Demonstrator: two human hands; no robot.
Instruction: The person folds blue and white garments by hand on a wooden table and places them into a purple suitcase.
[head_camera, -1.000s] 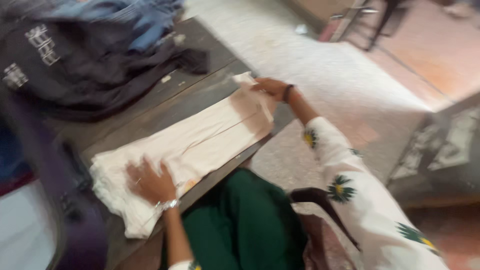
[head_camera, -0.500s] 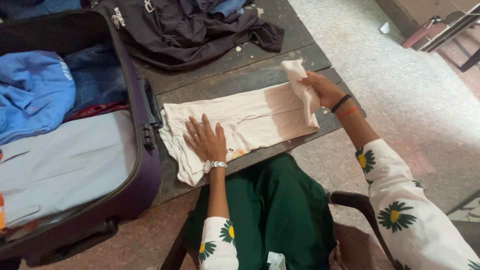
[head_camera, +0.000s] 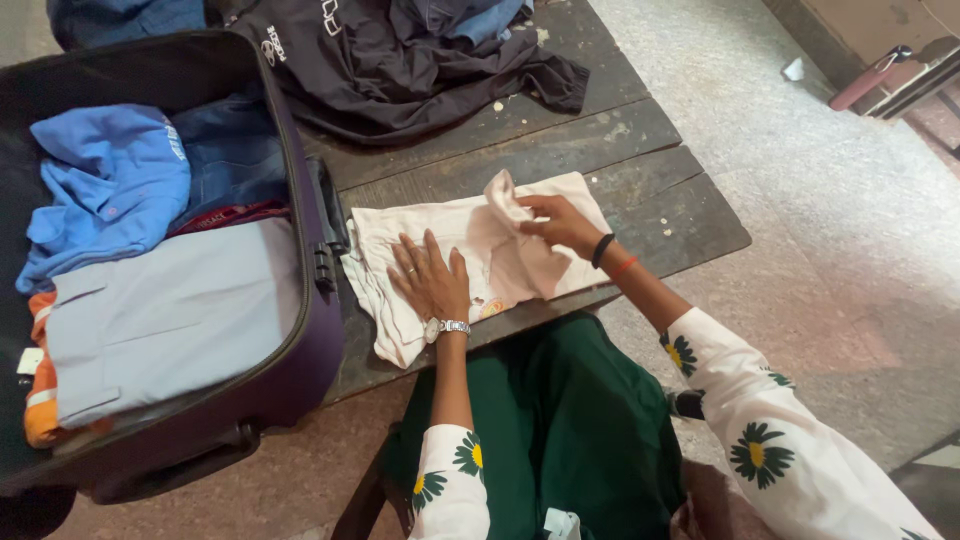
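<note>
an open suitcase (head_camera: 300, 330) with folded clothes lies at the left of the dark table (head_camera: 680, 210). just beside it lies a cream garment (head_camera: 470, 260). the left hand (head_camera: 430, 280) presses flat on it, fingers spread. the right hand (head_camera: 560, 222) pinches a folded-over edge, grip clamped on the garment. a black jacket (head_camera: 400, 70) lies behind.
</note>
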